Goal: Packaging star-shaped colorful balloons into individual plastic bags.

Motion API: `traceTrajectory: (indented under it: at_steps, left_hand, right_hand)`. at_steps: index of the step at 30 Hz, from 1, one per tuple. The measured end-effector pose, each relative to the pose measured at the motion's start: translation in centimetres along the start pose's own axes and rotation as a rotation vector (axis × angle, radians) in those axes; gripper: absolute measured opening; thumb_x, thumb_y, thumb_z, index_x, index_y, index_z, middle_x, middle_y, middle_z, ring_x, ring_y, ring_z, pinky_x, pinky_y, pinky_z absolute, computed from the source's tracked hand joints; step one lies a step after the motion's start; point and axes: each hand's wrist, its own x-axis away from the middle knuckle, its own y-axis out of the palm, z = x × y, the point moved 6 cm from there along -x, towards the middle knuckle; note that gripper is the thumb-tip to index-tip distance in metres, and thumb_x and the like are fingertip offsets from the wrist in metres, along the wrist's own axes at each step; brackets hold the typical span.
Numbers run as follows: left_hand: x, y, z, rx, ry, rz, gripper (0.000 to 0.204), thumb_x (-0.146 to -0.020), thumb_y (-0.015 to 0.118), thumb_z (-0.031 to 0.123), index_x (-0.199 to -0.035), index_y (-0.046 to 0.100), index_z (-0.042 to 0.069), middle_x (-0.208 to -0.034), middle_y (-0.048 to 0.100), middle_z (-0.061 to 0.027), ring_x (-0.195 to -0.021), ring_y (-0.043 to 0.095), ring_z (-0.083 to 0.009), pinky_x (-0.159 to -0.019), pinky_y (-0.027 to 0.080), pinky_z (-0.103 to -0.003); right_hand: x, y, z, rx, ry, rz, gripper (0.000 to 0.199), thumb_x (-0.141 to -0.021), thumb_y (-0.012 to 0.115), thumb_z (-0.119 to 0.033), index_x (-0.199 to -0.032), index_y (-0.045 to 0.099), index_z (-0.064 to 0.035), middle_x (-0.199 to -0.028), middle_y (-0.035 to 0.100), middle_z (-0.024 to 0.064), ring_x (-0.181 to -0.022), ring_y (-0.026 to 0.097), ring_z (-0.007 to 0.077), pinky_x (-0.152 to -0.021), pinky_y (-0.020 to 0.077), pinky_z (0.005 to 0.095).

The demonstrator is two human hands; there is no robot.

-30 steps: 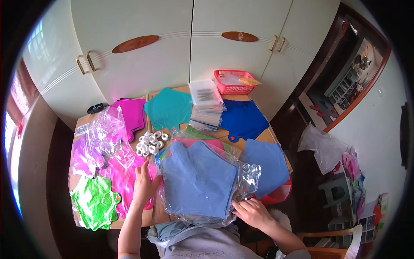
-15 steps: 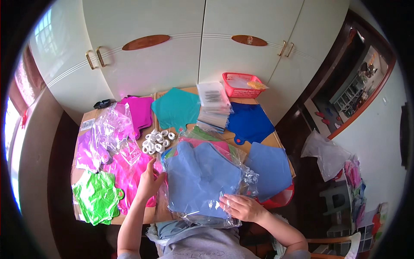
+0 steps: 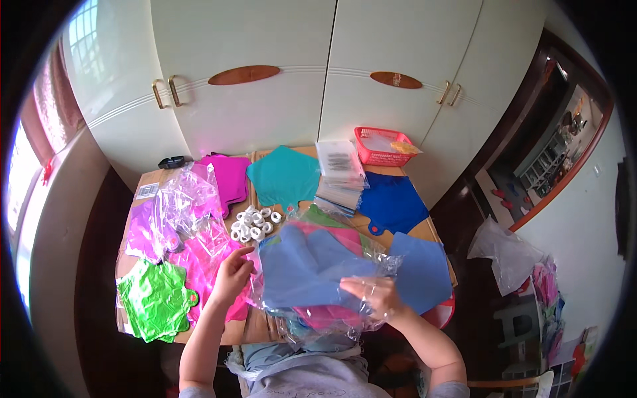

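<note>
Clear plastic bag point(image 3: 312, 278) of blue cut-outs, left hand point(image 3: 232, 277) pinching its edge, right hand point(image 3: 371, 295) gripping the front, wooden table point(image 3: 142, 189) beneath.

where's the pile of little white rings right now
In the head view, the white rings lie mid-table, just below the teal foil shape and just above the left hand.
</note>
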Motion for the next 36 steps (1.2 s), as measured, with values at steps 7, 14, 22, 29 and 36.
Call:
traceTrajectory:
  at_steps: [7, 14, 22, 29, 36]
  left_hand:
    - [1.6, -3.1, 6.9, 0.408, 0.121, 0.270, 0.015, -0.086, 0.055, 0.004, -0.099, 0.062, 0.002, -0.068, 0.050, 0.0058, -0.056, 0.041, -0.0022, -0.050, 0.031, -0.017]
    - [6.7, -14.7, 9.8, 0.264, 0.671, 0.652, 0.031, -0.088, 0.053, 0.012, -0.116, 0.055, 0.000, -0.106, 0.059, -0.0071, -0.088, 0.057, -0.0113, -0.078, 0.047, -0.026]
    - [11.4, -25.3, 4.9, -0.053, 0.744, 0.718, 0.040, -0.093, 0.048, 0.022, -0.128, 0.048, 0.002, -0.116, 0.055, -0.0077, -0.097, 0.057, -0.0134, -0.087, 0.045, -0.026]
    - [10.4, -25.4, 2.6, 0.266, 0.442, 0.714, 0.038, -0.092, 0.047, 0.020, -0.126, 0.049, 0.002, -0.113, 0.056, -0.0068, -0.094, 0.057, -0.0129, -0.082, 0.047, -0.026]
    - [9.9, -24.7, 1.6, 0.414, 0.375, 0.688, 0.043, -0.094, 0.045, 0.023, -0.130, 0.044, 0.000, -0.133, 0.045, -0.0079, -0.118, 0.046, -0.0171, -0.099, 0.038, -0.031]
  right_hand:
    - [0.6, -6.4, 1.5, -0.217, 0.205, 0.258, 0.030, -0.077, 0.066, -0.020, -0.101, 0.063, -0.0012, -0.095, 0.067, 0.0116, -0.081, 0.066, 0.0222, -0.072, 0.0529, 0.0327]
    - [8.4, -14.6, 6.1, -0.771, 0.647, 1.100, 0.043, -0.085, 0.063, -0.013, -0.124, 0.048, -0.0009, -0.119, 0.054, 0.0084, -0.107, 0.053, 0.0237, -0.091, 0.0439, 0.0397]
    - [20.5, -17.3, 11.2, -1.002, 0.939, 1.078, 0.041, -0.087, 0.059, -0.012, -0.125, 0.047, -0.0031, -0.121, 0.054, 0.0097, -0.111, 0.053, 0.0253, -0.095, 0.0423, 0.0417]
    - [23.8, -15.3, 13.3, -1.126, 1.259, 0.656, 0.042, -0.085, 0.060, -0.009, -0.125, 0.048, -0.0025, -0.119, 0.056, 0.0114, -0.109, 0.055, 0.0264, -0.095, 0.0431, 0.0433]
    - [24.6, -11.4, 20.3, -0.907, 1.498, 0.188, 0.038, -0.079, 0.065, -0.004, -0.116, 0.057, -0.0017, -0.108, 0.062, 0.0091, -0.099, 0.059, 0.0223, -0.089, 0.0456, 0.0388]
